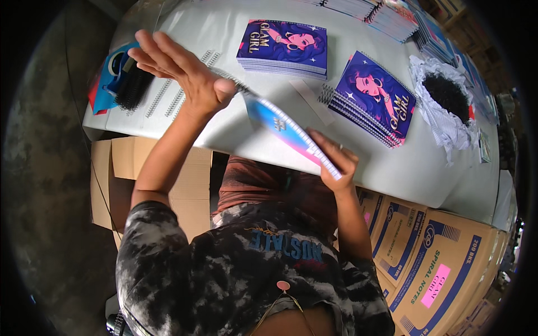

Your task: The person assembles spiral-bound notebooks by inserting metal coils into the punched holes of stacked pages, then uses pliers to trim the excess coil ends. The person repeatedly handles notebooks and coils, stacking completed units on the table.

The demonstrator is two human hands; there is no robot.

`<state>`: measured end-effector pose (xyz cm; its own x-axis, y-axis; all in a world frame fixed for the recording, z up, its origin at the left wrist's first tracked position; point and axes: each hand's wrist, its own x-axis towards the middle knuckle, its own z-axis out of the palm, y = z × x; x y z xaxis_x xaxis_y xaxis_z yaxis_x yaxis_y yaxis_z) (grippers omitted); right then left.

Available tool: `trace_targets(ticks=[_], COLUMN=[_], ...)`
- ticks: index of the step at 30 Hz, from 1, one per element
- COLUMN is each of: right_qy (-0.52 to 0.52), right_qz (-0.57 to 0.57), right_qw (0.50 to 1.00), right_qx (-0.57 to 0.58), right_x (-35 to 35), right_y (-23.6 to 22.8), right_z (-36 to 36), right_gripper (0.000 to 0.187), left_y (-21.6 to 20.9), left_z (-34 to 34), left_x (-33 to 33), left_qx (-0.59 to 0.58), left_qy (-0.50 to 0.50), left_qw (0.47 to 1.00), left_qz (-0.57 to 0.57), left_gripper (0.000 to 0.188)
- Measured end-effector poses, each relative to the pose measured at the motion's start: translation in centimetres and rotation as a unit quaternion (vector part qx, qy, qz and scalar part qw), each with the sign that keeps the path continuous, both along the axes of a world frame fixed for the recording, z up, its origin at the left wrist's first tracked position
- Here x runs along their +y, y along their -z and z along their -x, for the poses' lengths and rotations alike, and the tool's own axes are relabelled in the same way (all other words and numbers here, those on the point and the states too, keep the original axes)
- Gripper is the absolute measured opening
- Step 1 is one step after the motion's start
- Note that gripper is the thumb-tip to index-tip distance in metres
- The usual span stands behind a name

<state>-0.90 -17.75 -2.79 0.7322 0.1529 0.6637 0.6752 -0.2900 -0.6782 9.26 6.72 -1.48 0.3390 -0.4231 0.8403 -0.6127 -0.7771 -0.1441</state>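
Note:
My right hand [339, 159] grips the near right end of a blue and pink notebook [283, 127], which is tilted edge-up above the table's front and slightly blurred. From the notebook's far left end a thin wire coil [228, 77] sticks out toward my left hand [188, 78]. That hand is raised, fingers stretched out, its thumb side close to the coil; whether it touches the coil I cannot tell. Several loose spiral coils [167, 92] lie on the table left of it. Beyond the held notebook sits a stack of purple notebooks [286, 47], and a second purple stack [375, 98] lies to the right.
A white cover spreads over the table [252, 154]. A pale strip [311, 102] lies between the stacks. Crumpled white wrapping [448, 126] holds a black tangled heap [445, 96]. More notebooks [386, 19] stand far right. An opened carton [188, 185] and printed cartons [443, 269] flank me.

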Motion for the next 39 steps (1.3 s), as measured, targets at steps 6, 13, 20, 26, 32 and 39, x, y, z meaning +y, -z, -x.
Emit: trace_targets(ticks=[6, 13, 20, 26, 32, 39], right_qy=[0.038, 0.031, 0.007, -0.04, 0.006, 0.003], right_qz=[0.021, 0.006, 0.002, -0.007, 0.019, -0.012], right_qw=[0.996, 0.997, 0.998, 0.998, 0.999, 0.998], right_qx=[-0.077, -0.069, -0.06, -0.05, -0.026, -0.061], right_x=[0.0, 0.5, 1.1, 2.0, 1.7, 2.4], right_y=[0.8, 0.4, 0.1, -0.1, 0.8, -0.1], right_z=[0.2, 0.2, 0.6, 0.4, 0.4, 0.1], right_gripper=[0.032, 0.033, 0.036, 0.037, 0.047, 0.051], left_y=[3.4, 4.8, 5.6, 8.9, 1.5, 2.3], left_z=[1.8, 5.3, 3.9, -0.5, 4.4, 5.3], left_x=[0.6, 0.3, -1.3, 1.6, -1.7, -3.3], left_qx=[0.005, 0.046, 0.113, -0.063, -0.045, -0.025], left_qy=[0.048, 0.183, 0.178, 0.029, 0.202, 0.279], left_qw=[0.997, 0.972, 0.977, 0.969, 0.972, 0.956], left_qz=[-0.065, -0.141, -0.007, -0.237, -0.116, -0.088], left_gripper=[0.109, 0.111, 0.116, 0.105, 0.097, 0.11])
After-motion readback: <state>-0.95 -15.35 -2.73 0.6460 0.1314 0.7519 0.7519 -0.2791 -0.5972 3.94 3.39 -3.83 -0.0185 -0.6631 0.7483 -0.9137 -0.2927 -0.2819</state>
